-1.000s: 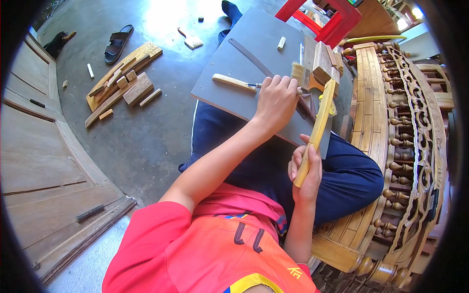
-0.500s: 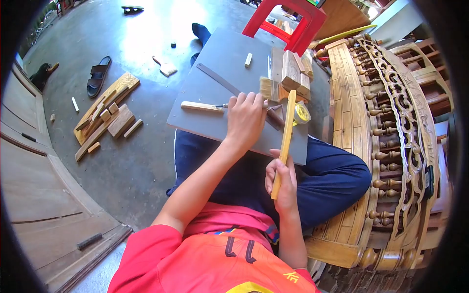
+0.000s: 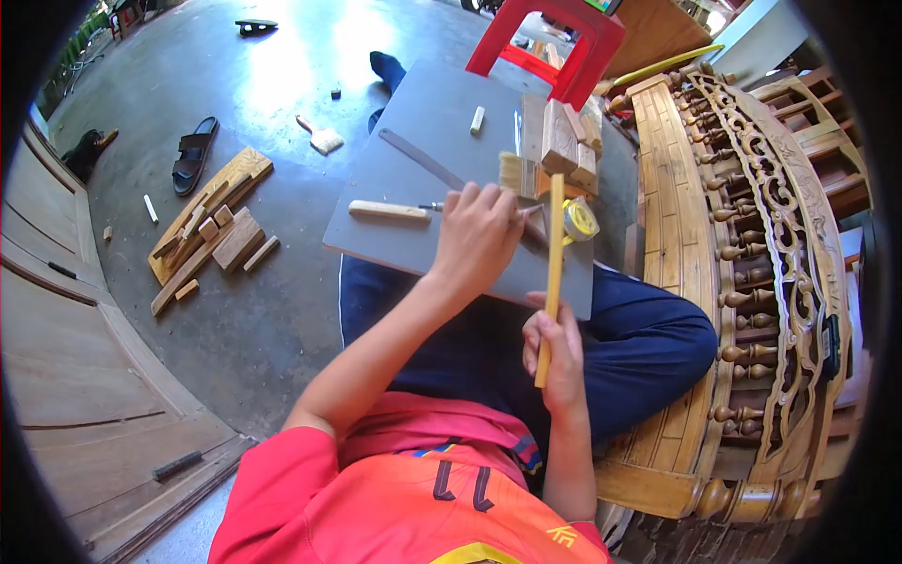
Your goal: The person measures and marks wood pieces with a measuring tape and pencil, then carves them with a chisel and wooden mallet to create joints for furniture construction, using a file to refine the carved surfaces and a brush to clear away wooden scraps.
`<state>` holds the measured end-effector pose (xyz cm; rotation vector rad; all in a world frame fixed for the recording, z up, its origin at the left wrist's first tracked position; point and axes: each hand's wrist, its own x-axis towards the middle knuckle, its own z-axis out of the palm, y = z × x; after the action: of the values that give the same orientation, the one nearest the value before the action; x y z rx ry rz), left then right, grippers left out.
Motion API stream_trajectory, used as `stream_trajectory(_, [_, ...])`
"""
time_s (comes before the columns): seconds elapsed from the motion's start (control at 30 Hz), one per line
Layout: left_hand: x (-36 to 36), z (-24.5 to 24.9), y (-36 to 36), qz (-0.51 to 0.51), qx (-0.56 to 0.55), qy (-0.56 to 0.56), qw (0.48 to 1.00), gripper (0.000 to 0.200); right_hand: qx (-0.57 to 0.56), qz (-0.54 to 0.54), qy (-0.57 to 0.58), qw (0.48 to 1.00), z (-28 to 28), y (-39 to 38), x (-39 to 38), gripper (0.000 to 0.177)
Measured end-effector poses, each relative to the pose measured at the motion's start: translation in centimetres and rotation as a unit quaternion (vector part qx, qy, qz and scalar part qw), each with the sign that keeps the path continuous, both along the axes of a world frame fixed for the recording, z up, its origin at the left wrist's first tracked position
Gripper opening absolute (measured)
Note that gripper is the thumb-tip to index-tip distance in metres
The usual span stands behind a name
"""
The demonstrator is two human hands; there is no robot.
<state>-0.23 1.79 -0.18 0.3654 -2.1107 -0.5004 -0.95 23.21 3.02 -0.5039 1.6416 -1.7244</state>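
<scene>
The wooden strip [image 3: 554,249] bars the left hand [image 3: 477,230] rightward — the grey board [image 3: 425,103] offers room far-left

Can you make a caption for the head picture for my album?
Right hand holding a stick, left hand over a grey board.

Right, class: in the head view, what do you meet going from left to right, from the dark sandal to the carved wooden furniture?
Dark sandal → floor paintbrush → wooden tool handle → left hand → wood strip → round yellow item → carved wooden furniture.

Upside-down "11" [image 3: 482,487] on red-orange shirt [image 3: 385,512]; yellow logo [image 3: 562,536] unclear.
</scene>
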Motion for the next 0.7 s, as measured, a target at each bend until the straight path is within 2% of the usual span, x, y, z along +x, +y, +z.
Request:
stream_trajectory(0.13, [3.7, 1.9, -3.6, 0.047, -0.006, -0.034, 0.998, 0.016, 0.023, -0.002, 0.029, 0.999, 0.3, 0.0, -0.7, 0.04])
stream_trajectory(0.27, [7.8, 1.8, -8.3, 0.086, 0.012, -0.076, 0.993, 0.018, 0.117, -0.02, 0.226, 0.967, 0.6, -1.0, -1.1, 0.044])
stream_trajectory(0.37, [9.8, 1.7, -9.4, 0.095, 0.031, -0.111, 0.989, 0.025, 0.197, -0.009, 0.466, 0.863, 1.0, -2.0, -2.0, 0.047])
stream_trajectory(0.4, [10.1, 1.6, -9.5, 0.095, 0.041, -0.122, 0.987, 0.027, 0.205, -0.009, 0.461, 0.863, 1.2, -2.5, -2.1, 0.051])
stream_trajectory(0.63, [10.0, 0.2, -9.0, 0.075, 0.054, -0.168, 0.981, 0.031, 0.223, 0.026, 0.571, 0.79, -0.4, -5.5, -3.4, 0.05])
stream_trajectory(0.7, [9.8, -0.6, -9.4, 0.078, 0.065, -0.141, 0.985, 0.03, 0.208, 0.027, 0.614, 0.761, -0.8, -6.6, -3.8, 0.049])
